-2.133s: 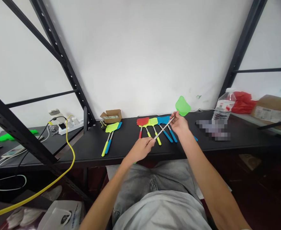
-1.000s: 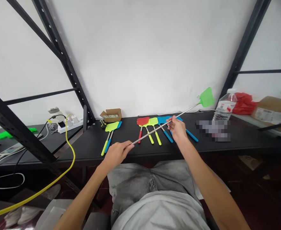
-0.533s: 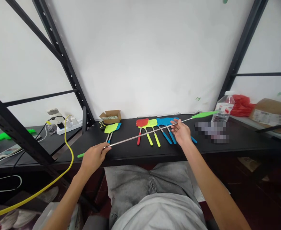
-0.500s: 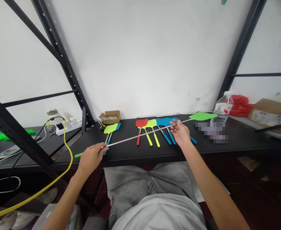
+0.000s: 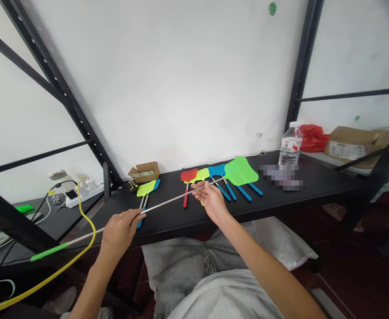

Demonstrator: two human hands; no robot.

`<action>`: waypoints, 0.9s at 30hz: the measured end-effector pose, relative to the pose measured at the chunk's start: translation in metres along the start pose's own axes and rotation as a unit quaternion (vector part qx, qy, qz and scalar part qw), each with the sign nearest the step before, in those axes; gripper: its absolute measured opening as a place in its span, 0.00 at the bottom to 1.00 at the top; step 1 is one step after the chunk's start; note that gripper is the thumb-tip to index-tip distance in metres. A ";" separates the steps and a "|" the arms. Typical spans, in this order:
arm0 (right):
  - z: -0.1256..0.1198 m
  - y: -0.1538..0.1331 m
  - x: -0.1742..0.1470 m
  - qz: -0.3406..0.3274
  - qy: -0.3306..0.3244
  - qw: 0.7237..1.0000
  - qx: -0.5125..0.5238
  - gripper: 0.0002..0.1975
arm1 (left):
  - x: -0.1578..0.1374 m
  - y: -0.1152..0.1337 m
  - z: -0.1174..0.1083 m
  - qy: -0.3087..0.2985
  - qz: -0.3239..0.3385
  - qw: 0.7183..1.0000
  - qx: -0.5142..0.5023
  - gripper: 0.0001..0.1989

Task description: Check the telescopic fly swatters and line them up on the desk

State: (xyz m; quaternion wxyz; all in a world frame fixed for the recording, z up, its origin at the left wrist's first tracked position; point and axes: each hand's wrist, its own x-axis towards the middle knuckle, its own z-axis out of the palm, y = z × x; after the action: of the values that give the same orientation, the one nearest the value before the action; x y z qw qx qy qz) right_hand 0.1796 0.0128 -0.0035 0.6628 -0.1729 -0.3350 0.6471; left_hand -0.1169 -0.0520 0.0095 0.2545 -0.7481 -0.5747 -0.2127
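Observation:
A green fly swatter (image 5: 241, 171) with a long metal rod slants across in front of me, its mesh head at the right. My left hand (image 5: 120, 231) is wrapped around the middle of the rod. To its left stretch more rod and the green handle (image 5: 49, 252). Nearer the head, my right hand (image 5: 211, 201) has its fingers around the rod. Behind lie a red fly swatter (image 5: 189, 176), yellow ones (image 5: 203, 174) and several blue ones (image 5: 217, 170), partly hidden by the green head and my right hand. A yellow-green swatter (image 5: 145, 188) overlaps a blue one beyond my left hand.
The black table (image 5: 167, 223) carries a small open carton (image 5: 144, 172), a water bottle (image 5: 290, 146) and a pixelated patch. A yellow cable (image 5: 87, 217) crosses at the left near a power strip (image 5: 84, 195). Black rack posts (image 5: 303, 66) stand at both sides.
The green swatter has shifted left and its head now faces me more broadly. My right hand has come closer to my left. More rod shows beyond my left hand, and the view has turned slightly.

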 end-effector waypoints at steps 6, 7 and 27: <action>-0.054 -0.052 0.028 -0.074 0.134 0.987 0.047 0.12 | -0.007 -0.019 0.001 -0.022 0.014 1.000 -0.012 0.23; -0.062 -0.061 0.031 -0.087 0.155 0.983 0.050 0.12 | -0.008 -0.021 0.002 -0.024 0.015 1.000 -0.012 0.23; -0.008 -0.023 0.002 -0.122 0.107 0.986 0.031 0.19 | 0.028 0.089 -0.005 -0.040 0.039 0.997 -0.052 0.18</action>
State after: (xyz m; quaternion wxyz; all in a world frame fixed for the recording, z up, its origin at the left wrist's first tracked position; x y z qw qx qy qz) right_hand 0.2018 0.0140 0.0062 0.7739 -0.1788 -0.2603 0.5490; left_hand -0.0239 -0.0527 0.0186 0.1997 -0.7900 -0.5432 -0.2023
